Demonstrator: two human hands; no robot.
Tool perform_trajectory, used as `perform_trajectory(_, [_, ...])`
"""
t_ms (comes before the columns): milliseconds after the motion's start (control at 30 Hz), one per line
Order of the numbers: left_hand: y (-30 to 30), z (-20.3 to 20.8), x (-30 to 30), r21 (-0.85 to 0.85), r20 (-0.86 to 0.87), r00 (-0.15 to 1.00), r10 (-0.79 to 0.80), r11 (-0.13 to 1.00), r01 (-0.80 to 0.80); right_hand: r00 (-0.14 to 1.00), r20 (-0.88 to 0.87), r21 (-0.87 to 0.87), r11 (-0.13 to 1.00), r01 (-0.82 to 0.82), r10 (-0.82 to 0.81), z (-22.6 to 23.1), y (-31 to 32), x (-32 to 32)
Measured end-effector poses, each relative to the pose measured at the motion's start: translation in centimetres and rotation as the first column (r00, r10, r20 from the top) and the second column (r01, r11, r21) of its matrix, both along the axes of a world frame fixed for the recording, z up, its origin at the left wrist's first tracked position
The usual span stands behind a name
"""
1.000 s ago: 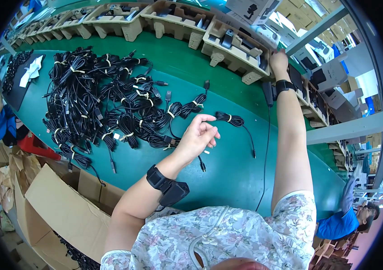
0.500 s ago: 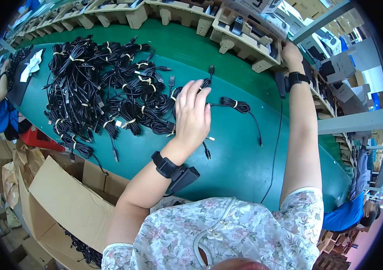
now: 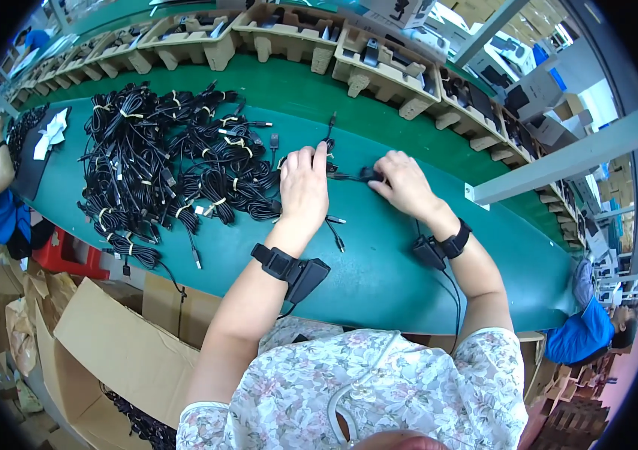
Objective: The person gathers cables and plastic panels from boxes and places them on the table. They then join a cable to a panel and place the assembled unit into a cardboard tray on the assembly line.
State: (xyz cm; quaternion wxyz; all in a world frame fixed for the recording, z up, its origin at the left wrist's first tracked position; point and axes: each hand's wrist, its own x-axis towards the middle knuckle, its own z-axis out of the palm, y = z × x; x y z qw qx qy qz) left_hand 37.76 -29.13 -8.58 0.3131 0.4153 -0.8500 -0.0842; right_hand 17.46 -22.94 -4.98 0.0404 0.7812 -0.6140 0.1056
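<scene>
My left hand (image 3: 305, 186) is curled over a black cable bundle (image 3: 330, 142) at the right edge of the heap; its palm hides most of that bundle. Connector ends stick out above and below the fingers. Farther right, my right hand (image 3: 407, 186) pinches another tied black cable (image 3: 368, 174) on the green table, largely covered by the fingertips. The big heap of black cables (image 3: 135, 150), tied with pale bands, lies left of my left hand. Both wrists wear black straps with small devices, and a thin lead runs down from the right one.
Moulded cardboard trays (image 3: 386, 67) holding dark parts line the far side of the green table (image 3: 379, 277). A grey metal post (image 3: 566, 161) crosses at right. An open cardboard carton (image 3: 124, 345) stands at the lower left. Co-workers in blue sit at left and right.
My right hand has come from the trays at the far right back to the table and taken hold of the cable. My left hand has stayed by the heap, its fingers curling more.
</scene>
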Motion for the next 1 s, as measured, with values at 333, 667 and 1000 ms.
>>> perform_trajectory(333, [1.4,2.5,0.1,-0.055,-0.578,0.772,-0.265,0.956,0.287,0.115,0.993,-0.031,0.995,0.093,0.02,8.9,-2.2,2.6])
perform_trajectory(667, [2.3,-0.1,-0.6,0.022,-0.479,0.832,-0.28,0.943,0.331,-0.245,0.964,-0.075,0.782,-0.619,-0.101,6.9,-1.2,0.8])
perform_trajectory(1000, [2.1,1.3,-0.5,0.428,-0.405,0.908,-0.105,0.856,0.289,0.776,0.628,0.356,0.908,-0.22,-0.058,6.7,2.3,5.6])
